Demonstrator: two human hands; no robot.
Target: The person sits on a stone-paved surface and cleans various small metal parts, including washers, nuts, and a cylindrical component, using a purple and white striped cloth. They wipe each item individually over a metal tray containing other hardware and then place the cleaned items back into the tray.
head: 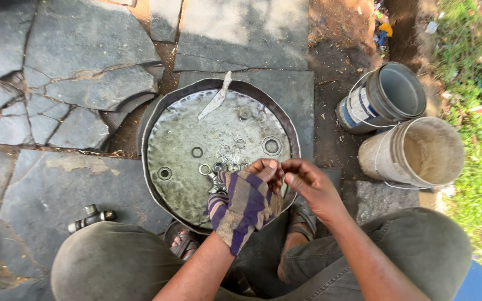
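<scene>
Head view: I see left hand (pixel 245 205), wrapped in striped purple cloth, meeting bare right hand (pixel 309 185), fingertips pinched on something hidden, over round dented metal drum lid (pixel 185 145) strewn with steel nuts (pixel 218 167). Best keep the pinch above it.

A round metal drum top (pixel 185 184), dented and grey with a raised dark rim, serves as the work surface on a pavement of cracked stone slabs (pixel 79 61). Scattered across the drum top are metal washers (pixel 204 169), small nuts and rings (pixel 225 151), while a pale flat strip (pixel 216 97) leans over the far rim. On the slabs to the left lies a metal pipe fitting (pixel 91 216). To the right, on bare earth beside the paving, two plastic buckets lie tipped on their sides, one grey-blue (pixel 383 97) and one cream (pixel 414 151), touching each other.
</scene>
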